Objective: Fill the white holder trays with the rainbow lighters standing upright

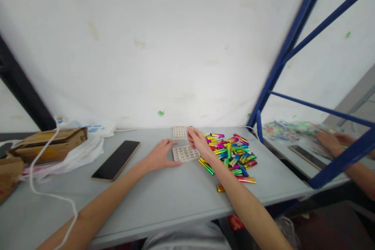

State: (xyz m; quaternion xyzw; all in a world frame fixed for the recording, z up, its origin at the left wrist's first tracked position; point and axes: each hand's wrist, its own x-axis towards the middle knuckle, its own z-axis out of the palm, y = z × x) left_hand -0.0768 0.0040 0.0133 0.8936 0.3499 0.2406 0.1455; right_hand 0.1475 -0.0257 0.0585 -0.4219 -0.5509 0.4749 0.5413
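Note:
My left hand (160, 155) rests on the table, thumb and fingers spread at the left side of a pale tray with rows of round hollows (186, 154). Over the tray's upper right is my right hand (197, 141), its fingertips pinched together. Something small and dark shows at those fingertips, too small to name. A second pale tray (179, 132) with similar rows lies behind, against the wall. Just right of my right hand spreads a loose pile of shiny metallic-coloured tubes (230, 152), partly hidden by my forearm.
A black phone (116, 160) lies left of my left hand. Farther left are a cardboard box (49, 144), a white plastic bag (84, 154) and a white cable (43, 193). A blue metal frame (277, 62) stands at right; beyond it another person's hands (331, 140) work at a table.

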